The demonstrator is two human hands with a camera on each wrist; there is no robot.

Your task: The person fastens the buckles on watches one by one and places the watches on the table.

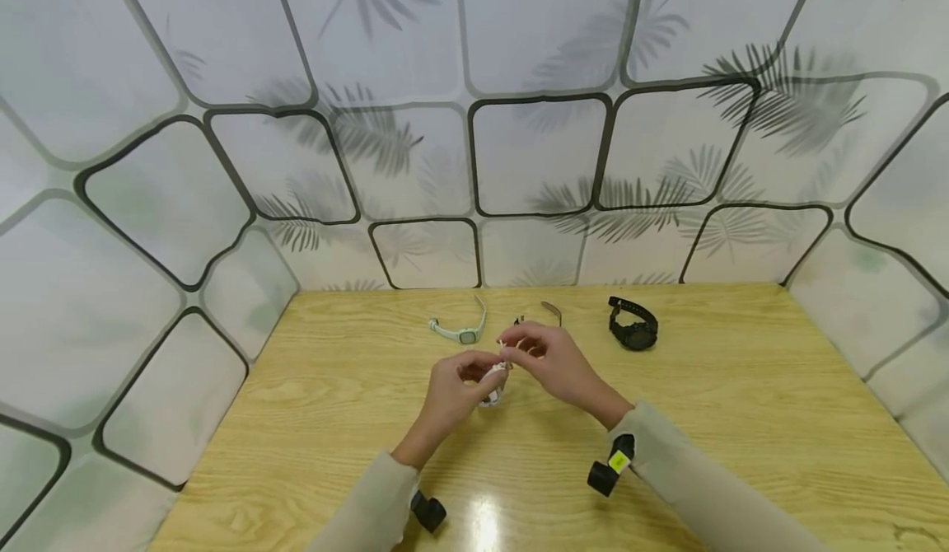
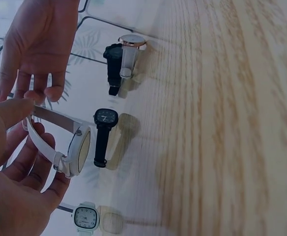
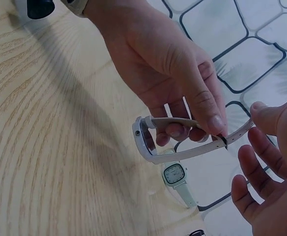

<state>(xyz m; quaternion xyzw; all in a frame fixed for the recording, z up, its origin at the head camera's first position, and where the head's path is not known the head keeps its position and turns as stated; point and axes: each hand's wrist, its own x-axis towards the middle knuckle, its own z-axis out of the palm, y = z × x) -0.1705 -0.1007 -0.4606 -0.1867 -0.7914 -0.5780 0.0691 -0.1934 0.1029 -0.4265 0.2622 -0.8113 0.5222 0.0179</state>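
A white wristwatch [image 2: 77, 150] is held up above the table between both hands, its strap closed into a loop. My left hand [image 1: 455, 387] grips the strap, thumb on one side and fingers on the other. My right hand [image 1: 552, 362] pinches the free end of the strap [image 3: 239, 132] between thumb and forefinger; its other fingers are loosely bent. In the right wrist view, the watch case hangs at the left of the loop, edge towards the camera. The left thumb partly covers the strap where its two halves meet.
On the wooden table [image 1: 334, 420] lie a mint-green watch [image 1: 467, 335], a black round watch [image 1: 639, 336], a square black watch [image 2: 104, 118] and a rose-gold-cased watch [image 2: 132, 42]. Right-hand fingers partly hide a brown strap [image 1: 552, 311] in the head view. A patterned wall [image 1: 534, 255] stands behind.
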